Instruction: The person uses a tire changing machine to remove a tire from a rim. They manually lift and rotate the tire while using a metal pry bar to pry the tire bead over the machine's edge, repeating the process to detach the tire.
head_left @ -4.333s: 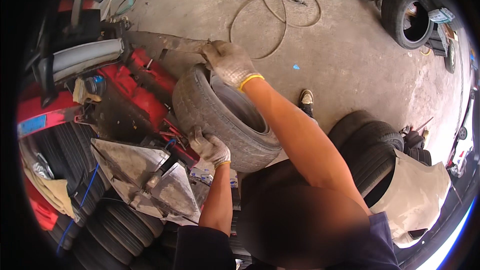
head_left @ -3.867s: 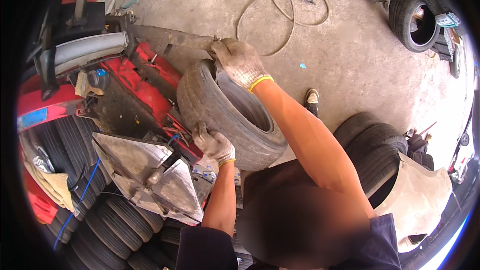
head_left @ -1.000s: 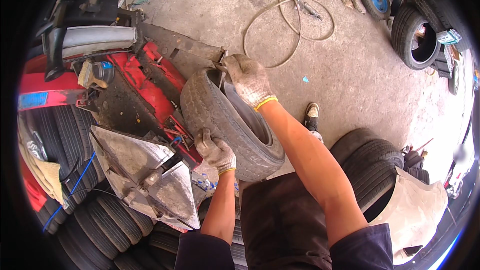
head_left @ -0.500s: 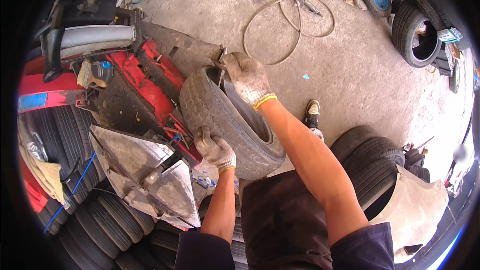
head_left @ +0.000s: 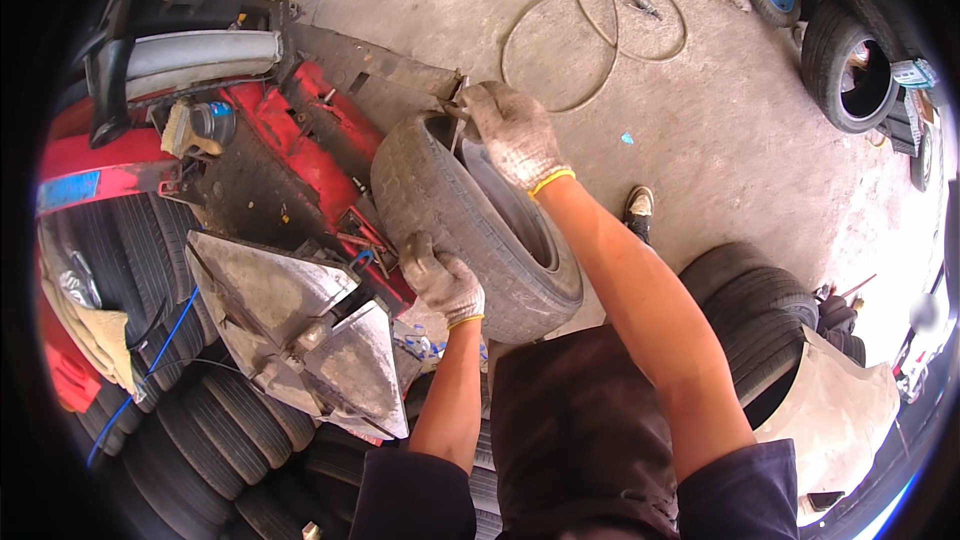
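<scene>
Tyre (head_left: 470, 220), worn and grey with a grooved tread, is being held upright on its tread against the red tyre-changing machine (head_left: 290, 150), between the machine and the person's dark apron. The tyre's far upper rim is being gripped by the gloved right hand (head_left: 512, 130), whose fingers are being curled closed over the bead edge; a thin metal piece is being seen just beside those fingers, though whether it is being held cannot be told. The tyre's near tread is being clasped by the gloved left hand (head_left: 440, 278), closed around the lower left shoulder of the tyre. Just left of the tyre, a dull grey angular metal housing (head_left: 300, 330) is being seen, and below that a stack of black tyres (head_left: 200, 420). Beyond the tyre, on the concrete floor (head_left: 700, 120), a looped air hose (head_left: 600, 30) is lying well apart, and a wheel-less black tyre (head_left: 850, 60) is being propped far to the tyre's right.
</scene>
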`<state>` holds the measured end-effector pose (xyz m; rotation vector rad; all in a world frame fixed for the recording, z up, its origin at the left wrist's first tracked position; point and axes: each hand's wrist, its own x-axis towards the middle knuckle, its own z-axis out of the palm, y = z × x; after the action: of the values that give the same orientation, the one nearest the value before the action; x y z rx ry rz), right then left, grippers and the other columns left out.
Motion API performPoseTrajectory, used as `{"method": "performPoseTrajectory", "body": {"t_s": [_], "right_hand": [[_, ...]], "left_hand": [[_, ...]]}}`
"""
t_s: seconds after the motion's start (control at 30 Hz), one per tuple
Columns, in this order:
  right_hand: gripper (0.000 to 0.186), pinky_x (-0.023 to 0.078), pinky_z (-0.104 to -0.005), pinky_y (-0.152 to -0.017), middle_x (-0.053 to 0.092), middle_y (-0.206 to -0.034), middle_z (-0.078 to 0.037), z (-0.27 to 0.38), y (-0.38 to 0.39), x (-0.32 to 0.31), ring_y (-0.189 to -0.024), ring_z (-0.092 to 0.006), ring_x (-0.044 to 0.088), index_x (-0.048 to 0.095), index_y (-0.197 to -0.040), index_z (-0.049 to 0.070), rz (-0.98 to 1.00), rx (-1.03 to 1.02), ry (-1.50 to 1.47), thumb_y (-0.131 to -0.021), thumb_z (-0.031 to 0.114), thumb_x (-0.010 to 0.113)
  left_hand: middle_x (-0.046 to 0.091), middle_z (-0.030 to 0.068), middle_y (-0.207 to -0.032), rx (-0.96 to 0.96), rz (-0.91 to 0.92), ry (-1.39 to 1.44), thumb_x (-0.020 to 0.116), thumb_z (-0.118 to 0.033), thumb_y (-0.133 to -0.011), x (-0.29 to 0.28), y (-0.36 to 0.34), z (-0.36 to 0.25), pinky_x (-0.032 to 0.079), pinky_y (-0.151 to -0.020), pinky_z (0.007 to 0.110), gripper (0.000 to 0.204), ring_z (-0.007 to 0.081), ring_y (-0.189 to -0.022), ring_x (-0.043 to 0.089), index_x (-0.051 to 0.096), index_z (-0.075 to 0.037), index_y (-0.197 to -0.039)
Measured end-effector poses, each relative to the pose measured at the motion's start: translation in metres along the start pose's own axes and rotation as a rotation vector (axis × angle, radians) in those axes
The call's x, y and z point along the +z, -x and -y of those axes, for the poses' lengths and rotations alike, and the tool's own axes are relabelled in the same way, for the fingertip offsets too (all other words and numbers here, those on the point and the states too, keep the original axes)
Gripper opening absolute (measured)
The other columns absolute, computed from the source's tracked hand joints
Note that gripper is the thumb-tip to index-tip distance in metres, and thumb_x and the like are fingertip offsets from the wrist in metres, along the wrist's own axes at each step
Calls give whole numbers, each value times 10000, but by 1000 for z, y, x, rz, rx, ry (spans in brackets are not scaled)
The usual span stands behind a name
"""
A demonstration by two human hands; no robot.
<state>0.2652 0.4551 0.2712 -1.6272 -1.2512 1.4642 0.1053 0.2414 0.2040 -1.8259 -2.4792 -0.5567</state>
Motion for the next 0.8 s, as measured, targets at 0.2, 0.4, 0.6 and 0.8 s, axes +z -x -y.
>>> {"method": "performPoseTrajectory", "body": {"t_s": [0.2, 0.4, 0.6, 0.8], "right_hand": [[440, 545, -341, -782, 734, -870, -134, -6, -4, 2, -784, -193, 709, 709, -1149, 14, 58, 61, -103, -1056, 413, 550], [485, 527, -467, -887, 729, -924, -219, 3, -1, -1, -974, -408, 707, 683, -1202, 48, 107, 56, -13, -1079, 431, 412], [480, 526, -465, -890, 725, -929, -230, 1, -2, -2, -968, -411, 707, 675, -1207, 37, 106, 36, 9, -1077, 425, 423], [492, 532, -437, -879, 740, -898, -200, 6, 1, -2, -921, -355, 728, 697, -1165, 19, 91, 115, -83, -1072, 439, 456]], "left_hand": [[588, 256, -1329, 3, -12, 18, 497, -93, -916, 0, 1, 3, 469, -1037, 561, 388, 453, -1194, 578, 635, 5, -1265], [589, 257, -1324, 2, -1, 7, 499, -83, -912, -1, 2, 5, 470, -1036, 559, 388, 452, -1195, 579, 632, 10, -1264], [588, 257, -1319, 0, -20, 0, 480, -100, -922, 1, 2, 3, 466, -1035, 561, 384, 453, -1188, 579, 627, -1, -1264], [577, 264, -1335, -12, 1, 15, 458, -120, -933, -2, -2, 1, 462, -1037, 559, 394, 458, -1189, 576, 629, 0, -1266]]}}
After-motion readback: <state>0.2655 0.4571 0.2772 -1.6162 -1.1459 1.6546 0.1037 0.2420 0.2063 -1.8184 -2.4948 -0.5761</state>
